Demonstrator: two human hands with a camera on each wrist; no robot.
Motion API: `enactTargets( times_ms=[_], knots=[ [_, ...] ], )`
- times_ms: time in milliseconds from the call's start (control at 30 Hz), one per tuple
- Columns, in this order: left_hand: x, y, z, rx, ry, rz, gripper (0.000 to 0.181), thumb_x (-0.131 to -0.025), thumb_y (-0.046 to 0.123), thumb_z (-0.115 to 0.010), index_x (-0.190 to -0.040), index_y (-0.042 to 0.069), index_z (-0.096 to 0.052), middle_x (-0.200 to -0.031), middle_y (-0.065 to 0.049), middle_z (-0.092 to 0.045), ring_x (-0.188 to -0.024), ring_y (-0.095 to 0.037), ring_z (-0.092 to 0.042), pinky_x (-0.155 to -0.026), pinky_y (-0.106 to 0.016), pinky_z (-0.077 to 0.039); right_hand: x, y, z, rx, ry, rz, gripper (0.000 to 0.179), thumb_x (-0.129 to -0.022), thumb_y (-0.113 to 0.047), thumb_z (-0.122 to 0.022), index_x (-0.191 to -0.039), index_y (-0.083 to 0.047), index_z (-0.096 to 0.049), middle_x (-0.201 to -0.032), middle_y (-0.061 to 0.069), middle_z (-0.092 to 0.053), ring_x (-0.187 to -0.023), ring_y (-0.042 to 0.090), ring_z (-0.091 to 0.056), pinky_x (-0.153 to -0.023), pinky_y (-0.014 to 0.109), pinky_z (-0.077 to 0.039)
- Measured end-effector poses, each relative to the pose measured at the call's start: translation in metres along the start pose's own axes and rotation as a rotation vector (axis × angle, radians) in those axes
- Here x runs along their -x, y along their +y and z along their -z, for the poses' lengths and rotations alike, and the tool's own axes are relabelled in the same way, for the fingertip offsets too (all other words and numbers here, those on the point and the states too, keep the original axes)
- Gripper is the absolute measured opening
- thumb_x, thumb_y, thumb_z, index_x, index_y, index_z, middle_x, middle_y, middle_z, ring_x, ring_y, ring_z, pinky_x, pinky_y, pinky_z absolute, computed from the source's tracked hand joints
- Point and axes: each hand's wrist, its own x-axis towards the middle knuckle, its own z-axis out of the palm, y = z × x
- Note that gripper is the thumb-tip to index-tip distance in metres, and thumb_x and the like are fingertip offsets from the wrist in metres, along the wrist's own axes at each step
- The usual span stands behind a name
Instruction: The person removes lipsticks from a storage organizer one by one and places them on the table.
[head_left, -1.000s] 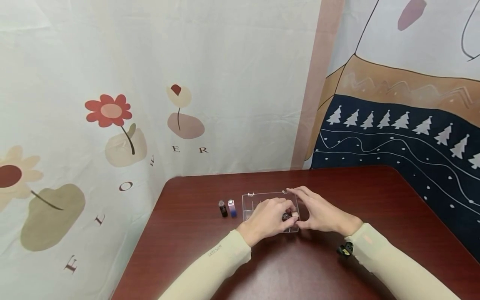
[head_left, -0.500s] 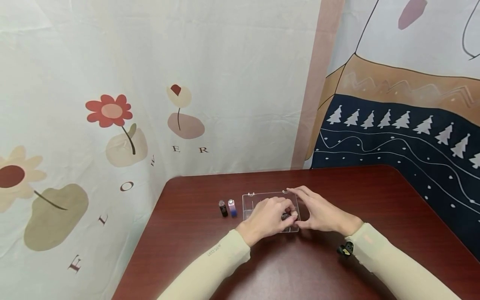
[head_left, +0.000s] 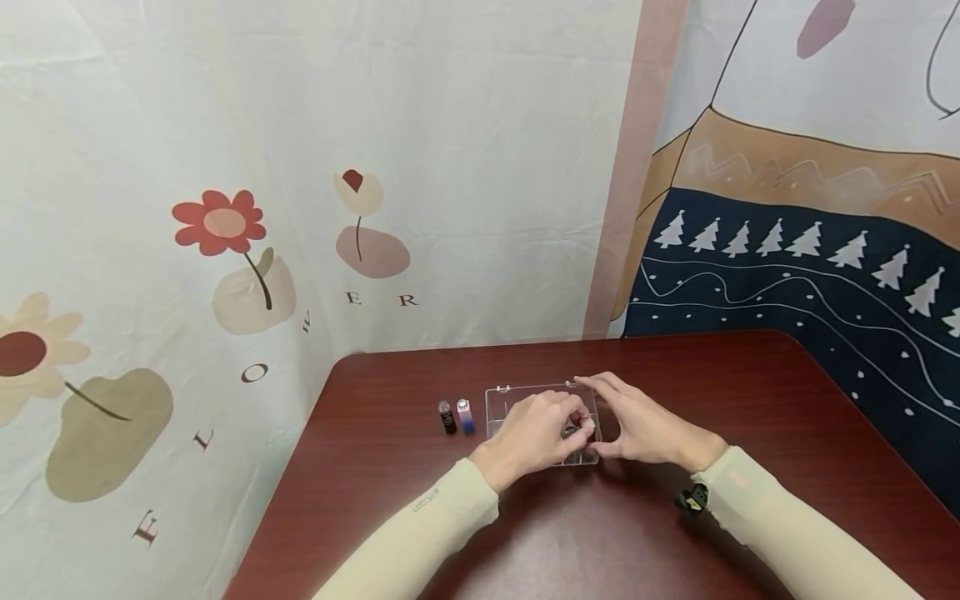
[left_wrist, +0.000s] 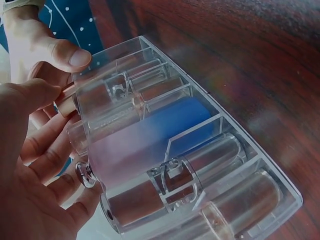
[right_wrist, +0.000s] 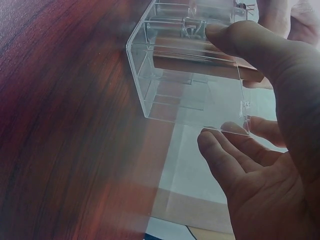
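Observation:
A clear divided organizer box [head_left: 536, 387] lies on the table between both hands. My left hand [head_left: 528, 432] reaches over it, thumb and fingers pinching the end of a copper-coloured lipstick tube [left_wrist: 66, 104]. Most of that tube [right_wrist: 200, 64] lies inside a compartment in the right wrist view. My right hand [head_left: 651, 427] grips the box's right side, thumb at the near edge and fingers at the far edge. Other compartments hold a pink-to-blue lipstick [left_wrist: 150, 141] and several clear-capped tubes [left_wrist: 150, 197]. From the head view, the left hand hides much of the box.
Left of the box stand a black tube with a clear top [head_left: 447, 417] and another pink-to-blue lipstick [head_left: 466, 416]. The reddish-brown table [head_left: 397, 379] ends at a printed curtain [head_left: 480, 167]. A small black device [head_left: 692, 499] sits at the right cuff.
My left fingertips have shifted very slightly at the copper-coloured lipstick tube. The right hand keeps its place on the box, and the two tubes on the table stay put.

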Motion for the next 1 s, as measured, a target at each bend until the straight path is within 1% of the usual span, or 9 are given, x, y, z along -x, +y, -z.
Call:
enactTargets(
  times_ms=[33,67,133,300,367,633,800,1000],
  knots=[
    [0.0,0.001,0.001,-0.001,-0.002,0.007,0.013,-0.11,0.035,-0.077,-0.109,0.022,-0.08,-0.099,0.012,-0.081,-0.088,-0.006,-0.074,-0.075,-0.023,-0.062,0.0,0.0,0.0,0.001,0.001,0.001,0.105,-0.083,-0.023,-0.107,-0.17,-0.002,-0.051,-0.158,0.012,-0.064,-0.138,0.027,-0.073,-0.115,0.056,-0.065],
    [0.0,0.01,0.013,-0.005,-0.02,0.026,0.009,-0.108,0.029,-0.08,-0.108,0.02,-0.08,-0.099,0.009,-0.081,-0.088,-0.008,-0.075,-0.076,-0.023,-0.063,0.0,0.0,-0.001,0.002,0.003,0.003,0.105,-0.083,-0.023,-0.107,-0.169,-0.002,-0.051,-0.158,0.012,-0.064,-0.138,0.027,-0.073,-0.115,0.056,-0.065],
    [-0.001,0.012,0.015,-0.014,-0.024,0.04,0.008,-0.106,0.027,-0.082,-0.109,0.02,-0.08,-0.101,0.008,-0.082,-0.091,-0.008,-0.076,-0.078,-0.022,-0.063,0.0,0.0,-0.001,0.005,0.006,0.005,0.105,-0.082,-0.022,-0.107,-0.169,-0.002,-0.051,-0.158,0.012,-0.064,-0.138,0.027,-0.073,-0.115,0.056,-0.065],
    [-0.001,0.015,0.02,-0.038,-0.042,0.071,0.007,-0.108,0.029,-0.082,-0.112,0.023,-0.081,-0.106,0.01,-0.082,-0.096,-0.005,-0.076,-0.081,-0.019,-0.062,0.0,0.001,-0.002,0.008,0.014,0.009,0.105,-0.081,-0.022,-0.107,-0.169,-0.001,-0.052,-0.157,0.011,-0.065,-0.138,0.027,-0.074,-0.116,0.056,-0.064],
    [-0.001,0.015,0.022,-0.037,-0.039,0.075,0.008,-0.109,0.03,-0.081,-0.113,0.024,-0.081,-0.106,0.01,-0.082,-0.096,-0.004,-0.076,-0.08,-0.02,-0.063,0.0,0.001,-0.002,0.009,0.013,0.008,0.105,-0.082,-0.022,-0.107,-0.169,-0.002,-0.052,-0.157,0.011,-0.065,-0.138,0.027,-0.073,-0.116,0.056,-0.064],
    [0.001,0.014,0.026,-0.035,0.01,0.069,0.01,-0.108,0.031,-0.082,-0.114,0.024,-0.08,-0.108,0.011,-0.082,-0.097,-0.006,-0.076,-0.081,-0.023,-0.065,-0.001,0.0,-0.002,0.016,0.017,0.002,0.104,-0.082,-0.023,-0.107,-0.168,0.0,-0.052,-0.158,0.012,-0.065,-0.138,0.027,-0.073,-0.116,0.056,-0.064],
    [0.002,0.014,0.028,-0.021,0.02,0.072,0.01,-0.108,0.031,-0.083,-0.114,0.023,-0.079,-0.107,0.011,-0.081,-0.096,-0.006,-0.074,-0.081,-0.022,-0.064,-0.001,-0.001,-0.002,0.015,0.017,0.001,0.104,-0.082,-0.023,-0.107,-0.167,0.0,-0.053,-0.157,0.012,-0.065,-0.137,0.028,-0.074,-0.115,0.056,-0.065],
    [0.003,0.013,0.033,-0.004,0.051,0.061,0.012,-0.107,0.028,-0.084,-0.114,0.021,-0.079,-0.107,0.009,-0.082,-0.096,-0.009,-0.077,-0.082,-0.023,-0.066,-0.001,-0.001,-0.003,0.013,0.022,-0.001,0.102,-0.082,-0.022,-0.106,-0.167,0.0,-0.053,-0.155,0.014,-0.066,-0.136,0.03,-0.075,-0.114,0.057,-0.065]
  ],
)
